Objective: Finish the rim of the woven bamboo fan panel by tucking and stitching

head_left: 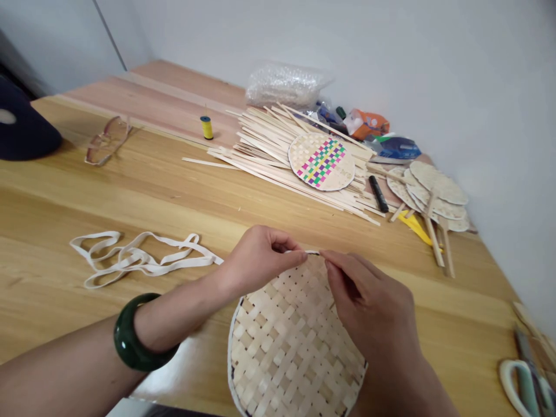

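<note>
1. Across most of the view spreads the wooden table (182,202).
2. Toward its far side lies a pile of thin strips (264,139), with a coloured woven piece (321,162) on top; to the right of it are several fans (438,185).
3. The woven disc (295,341) lies below the left hand (256,252) and the right hand (377,307), so between them and the person's body. It looks nearly round, therefore I cannot name a clear long axis; its lower end is cut by the frame.
4. A white ribbon (160,270) lies loosely looped to the left, nearer to the left hand. One end passes behind that hand, and I cannot tell whether it joins the disc.
5. Both hands are closed in a pinch on the far rim, almost equally near to its top, the left one on the left side, the right one just beside.
6. A black marker (379,194) and a yellow spool (207,128) stay well apart from the fingers.
7. Between the fingertips shows one short piece of white edging (311,252).
</note>
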`<state>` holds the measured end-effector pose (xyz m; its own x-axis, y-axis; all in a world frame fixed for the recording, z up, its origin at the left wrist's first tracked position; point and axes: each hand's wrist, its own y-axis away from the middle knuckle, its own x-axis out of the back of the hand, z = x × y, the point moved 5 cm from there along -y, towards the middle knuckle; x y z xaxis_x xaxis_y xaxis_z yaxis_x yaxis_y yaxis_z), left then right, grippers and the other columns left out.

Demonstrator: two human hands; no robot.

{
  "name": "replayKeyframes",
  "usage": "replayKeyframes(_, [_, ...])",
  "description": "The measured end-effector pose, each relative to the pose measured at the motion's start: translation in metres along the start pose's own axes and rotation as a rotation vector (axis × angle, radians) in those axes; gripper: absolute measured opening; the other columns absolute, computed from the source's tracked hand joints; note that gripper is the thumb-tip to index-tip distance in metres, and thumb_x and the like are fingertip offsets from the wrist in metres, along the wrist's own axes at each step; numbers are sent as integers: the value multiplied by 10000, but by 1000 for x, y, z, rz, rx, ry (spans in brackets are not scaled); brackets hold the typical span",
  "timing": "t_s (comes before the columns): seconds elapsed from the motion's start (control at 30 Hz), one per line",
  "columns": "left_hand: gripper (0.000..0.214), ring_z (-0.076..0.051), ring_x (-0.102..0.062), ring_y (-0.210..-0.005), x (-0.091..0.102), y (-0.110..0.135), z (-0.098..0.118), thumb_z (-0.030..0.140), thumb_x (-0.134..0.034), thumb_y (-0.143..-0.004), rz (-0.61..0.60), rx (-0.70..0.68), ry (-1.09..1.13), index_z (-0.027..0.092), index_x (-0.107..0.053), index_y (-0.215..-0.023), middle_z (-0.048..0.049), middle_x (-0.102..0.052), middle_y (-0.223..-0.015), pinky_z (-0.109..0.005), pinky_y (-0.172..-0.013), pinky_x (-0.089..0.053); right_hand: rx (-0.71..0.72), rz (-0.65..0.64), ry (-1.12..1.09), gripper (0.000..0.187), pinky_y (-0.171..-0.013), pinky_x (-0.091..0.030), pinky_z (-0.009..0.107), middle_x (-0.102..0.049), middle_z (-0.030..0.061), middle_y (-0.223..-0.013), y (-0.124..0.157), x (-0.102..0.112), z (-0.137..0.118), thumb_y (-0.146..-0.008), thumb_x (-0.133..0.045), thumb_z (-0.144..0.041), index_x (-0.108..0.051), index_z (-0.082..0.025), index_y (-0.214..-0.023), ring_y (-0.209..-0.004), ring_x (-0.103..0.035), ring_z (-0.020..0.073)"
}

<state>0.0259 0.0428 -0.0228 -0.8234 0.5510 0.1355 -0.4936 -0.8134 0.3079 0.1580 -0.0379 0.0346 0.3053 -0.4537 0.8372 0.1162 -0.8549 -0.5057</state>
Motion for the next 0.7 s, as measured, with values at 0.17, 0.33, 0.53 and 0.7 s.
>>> replayKeyframes(0.17, [220, -115, -520, -566, 0, 0, 0, 364, -670, -717, 9, 5, -15, 151, -713, -683, -4, -639, -624, -221, -504, -346, -52, 6, 25, 109, -480, -404, 220, -667, -36, -641, 1, 0, 2, -889, -547, -185, -653, -159, -889, -495, -609, 97])
replayKeyframes(0.33, [218, -120, -537, -584, 1, 1, 1, 365, -672, -719, 5, -2, -16, 154, -716, -683, -7, -655, -641, -223, -518, -360, -29, -29, 13, 140, -516, -417, 230, -692, -26, -714, 2, -5, 3, -900, -517, -182, -657, -175, -887, -565, -639, 113])
replayKeyframes(0.53, [223, -122, -537, -577, 0, 2, 1, 369, -670, -720, 5, 17, -31, 153, -713, -683, -7, -653, -633, -225, -515, -360, -27, -47, -7, 149, -522, -408, 227, -697, -32, -733, 1, -7, 3, -897, -518, -172, -666, -186, -880, -587, -639, 112])
replayKeyframes(0.7, [224, -123, -539, -584, 0, 1, 1, 370, -670, -722, 3, 9, -28, 154, -716, -687, -9, -656, -637, -223, -518, -363, -28, -37, -27, 139, -528, -414, 220, -700, -34, -738, 1, -6, 4, -891, -529, -171, -667, -185, -888, -584, -637, 106])
